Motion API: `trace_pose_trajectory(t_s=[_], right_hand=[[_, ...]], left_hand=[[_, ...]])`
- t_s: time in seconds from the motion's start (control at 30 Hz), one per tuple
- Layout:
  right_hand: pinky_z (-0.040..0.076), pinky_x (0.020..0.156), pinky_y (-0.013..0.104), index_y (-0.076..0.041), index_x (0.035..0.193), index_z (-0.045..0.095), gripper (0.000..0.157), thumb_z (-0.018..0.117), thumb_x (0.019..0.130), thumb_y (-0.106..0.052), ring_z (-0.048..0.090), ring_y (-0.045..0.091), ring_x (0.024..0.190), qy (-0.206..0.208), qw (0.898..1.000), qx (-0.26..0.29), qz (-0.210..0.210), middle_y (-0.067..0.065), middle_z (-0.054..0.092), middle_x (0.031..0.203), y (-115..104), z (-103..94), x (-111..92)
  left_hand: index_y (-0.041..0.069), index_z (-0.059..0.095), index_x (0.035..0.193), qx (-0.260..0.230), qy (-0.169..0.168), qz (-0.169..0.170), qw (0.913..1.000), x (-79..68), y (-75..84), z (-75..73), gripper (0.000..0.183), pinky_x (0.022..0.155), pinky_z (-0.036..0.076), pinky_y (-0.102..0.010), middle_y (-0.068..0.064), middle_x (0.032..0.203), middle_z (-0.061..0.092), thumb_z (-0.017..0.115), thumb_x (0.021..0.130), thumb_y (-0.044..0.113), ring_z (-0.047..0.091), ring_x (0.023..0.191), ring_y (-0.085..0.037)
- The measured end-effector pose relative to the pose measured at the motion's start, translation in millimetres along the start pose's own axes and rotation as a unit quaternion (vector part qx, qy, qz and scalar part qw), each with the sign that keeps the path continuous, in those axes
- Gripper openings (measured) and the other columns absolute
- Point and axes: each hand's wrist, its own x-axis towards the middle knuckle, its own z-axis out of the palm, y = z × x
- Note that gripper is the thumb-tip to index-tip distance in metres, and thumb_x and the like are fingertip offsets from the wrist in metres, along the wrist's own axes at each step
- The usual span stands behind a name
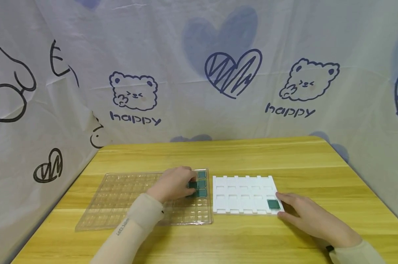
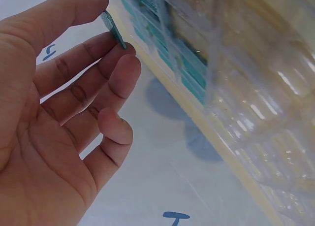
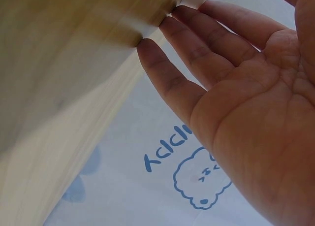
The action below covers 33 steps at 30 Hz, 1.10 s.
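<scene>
My left hand (image 1: 174, 183) pinches a thin green square chip (image 2: 114, 30) between thumb and fingertips, over the right part of a clear plastic tray (image 1: 120, 200). The left wrist view shows the chip edge-on, just off the tray. Several more green chips (image 1: 202, 183) sit in pockets in the tray's right columns; my fingers partly hide some. To the right lies a white slotted tray (image 1: 238, 203), with one green chip (image 1: 273, 204) in its front right slot. My right hand (image 1: 309, 216) touches that tray's right edge with thumb and fingertips, the fingers nearly straight.
Both trays lie flat on a wood-grain table (image 1: 245, 238), separated by a narrow gap. A white cloth (image 1: 179, 44) with blue drawings hangs behind the table and at its sides.
</scene>
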Motion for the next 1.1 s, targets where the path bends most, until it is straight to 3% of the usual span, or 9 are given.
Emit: trace_pose_trajectory(t_s=[0.27,0.5,0.73,1.1], right_hand=[[0.049,0.101,0.053,0.004,0.140,0.054,0.059,0.066,0.097,-0.034,0.057,0.037,0.128,0.009,1.000,-0.003,-0.012,0.020,0.061,0.138,0,1.1,-1],[0.049,0.101,0.053,0.004,0.140,0.054,0.058,0.066,0.097,-0.033,0.058,0.037,0.128,0.011,1.000,-0.003,-0.012,0.019,0.061,0.138,0,0.9,-2],[0.048,0.102,0.053,0.003,0.142,0.053,0.060,0.066,0.096,-0.034,0.057,0.037,0.129,0.009,1.000,-0.004,-0.001,0.019,0.060,0.139,0,0.5,-1],[0.048,0.102,0.053,0.003,0.142,0.053,0.060,0.066,0.096,-0.033,0.057,0.037,0.129,0.005,1.000,-0.001,-0.002,0.019,0.060,0.139,0,-0.3,-1]], left_hand=[[0.015,0.073,0.103,0.003,-0.008,-0.016,0.9998,-6.4,-6.3,2.6,0.025,0.080,0.057,-0.036,0.000,0.103,0.072,0.081,0.085,0.031,0.066,0.090,-0.015],[0.013,0.075,0.102,-0.014,-0.006,-0.022,0.9997,-12.2,-12.9,5.4,0.025,0.080,0.057,-0.036,0.000,0.101,0.074,0.081,0.084,0.028,0.066,0.088,-0.013],[0.018,0.069,0.085,-0.017,-0.008,-0.025,0.9995,-18.6,-20.6,7.4,0.015,0.065,0.049,-0.030,0.007,0.080,0.065,0.082,0.082,0.026,0.054,0.068,-0.009],[0.020,0.065,0.078,-0.014,-0.005,-0.025,0.9996,-23.7,-26.7,9.8,0.018,0.061,0.046,-0.029,0.008,0.076,0.063,0.083,0.080,0.025,0.050,0.065,-0.008]])
